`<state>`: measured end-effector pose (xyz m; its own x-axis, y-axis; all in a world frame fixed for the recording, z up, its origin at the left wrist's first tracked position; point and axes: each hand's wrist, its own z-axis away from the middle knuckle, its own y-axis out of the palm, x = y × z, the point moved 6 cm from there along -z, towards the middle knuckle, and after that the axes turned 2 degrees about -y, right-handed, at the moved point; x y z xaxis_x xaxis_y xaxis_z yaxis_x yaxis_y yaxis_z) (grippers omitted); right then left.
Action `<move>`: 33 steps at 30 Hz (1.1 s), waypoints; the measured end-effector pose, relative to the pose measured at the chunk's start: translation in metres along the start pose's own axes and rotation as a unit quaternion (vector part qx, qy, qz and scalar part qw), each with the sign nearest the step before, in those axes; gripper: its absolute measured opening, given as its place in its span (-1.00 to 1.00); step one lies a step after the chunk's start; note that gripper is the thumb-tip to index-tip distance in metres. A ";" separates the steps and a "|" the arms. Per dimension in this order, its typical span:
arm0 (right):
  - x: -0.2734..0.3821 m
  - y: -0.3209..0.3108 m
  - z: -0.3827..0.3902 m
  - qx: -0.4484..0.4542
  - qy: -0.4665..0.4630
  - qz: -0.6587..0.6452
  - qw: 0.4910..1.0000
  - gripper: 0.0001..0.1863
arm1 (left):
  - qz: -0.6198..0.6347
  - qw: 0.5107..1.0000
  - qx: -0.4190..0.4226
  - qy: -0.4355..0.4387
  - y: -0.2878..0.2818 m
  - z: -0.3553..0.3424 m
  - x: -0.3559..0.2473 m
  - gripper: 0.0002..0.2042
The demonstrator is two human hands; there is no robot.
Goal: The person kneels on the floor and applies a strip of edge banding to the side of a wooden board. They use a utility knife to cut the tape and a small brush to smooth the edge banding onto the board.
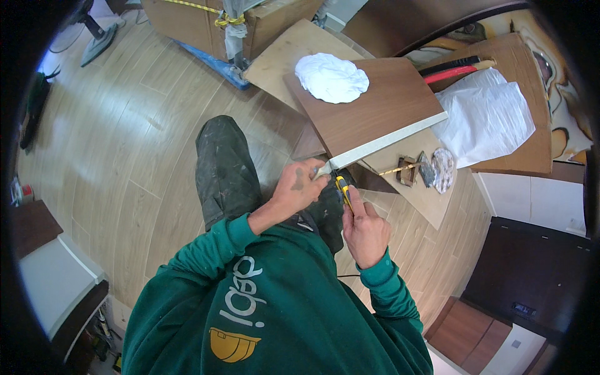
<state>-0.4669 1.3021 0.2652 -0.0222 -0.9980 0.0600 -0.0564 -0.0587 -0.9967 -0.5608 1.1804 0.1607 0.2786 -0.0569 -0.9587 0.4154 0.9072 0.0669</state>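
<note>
A brown wood-grain board (387,100) lies in front of me, with a pale edge strip (394,140) running along its near side. At the board's near left corner my left hand (295,189) is closed, thumb and fingers pinching the end of the strip. My right hand (366,232) is wrapped round a yellow and black utility knife (342,188). The knife's tip points up at that same corner, close to my left fingertips; its blade is too small to make out. On top of the board rests a crumpled white cloth (332,78).
Under the board is a light sheet panel (431,200) bearing a pencil-like striped stick (397,169) and small scraps. A white plastic bag (487,115) and red-handled tool (449,74) lie on cardboard (531,137) at right. A large cardboard box (187,28) stands at the back.
</note>
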 end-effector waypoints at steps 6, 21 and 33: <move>-0.010 0.016 0.022 0.051 0.002 0.013 0.999 -0.54 | -0.005 1.000 -0.011 -0.016 -0.005 -0.002 0.003 -0.64; -0.002 -0.016 0.007 -0.026 0.030 -0.132 0.991 -0.57 | 0.007 0.998 -0.017 -0.052 -0.019 0.009 0.017 -0.64; -0.090 0.011 0.060 -0.116 0.244 -0.442 0.855 -0.56 | 0.069 0.989 -0.068 -0.110 -0.059 -0.002 0.029 -0.49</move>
<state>-0.4052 1.3901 0.2455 -0.2800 -0.4334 0.8566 -0.4614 -0.7217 -0.5160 -0.5789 1.1258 0.1287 0.5127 -0.0051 -0.8586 0.2442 0.9596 0.1401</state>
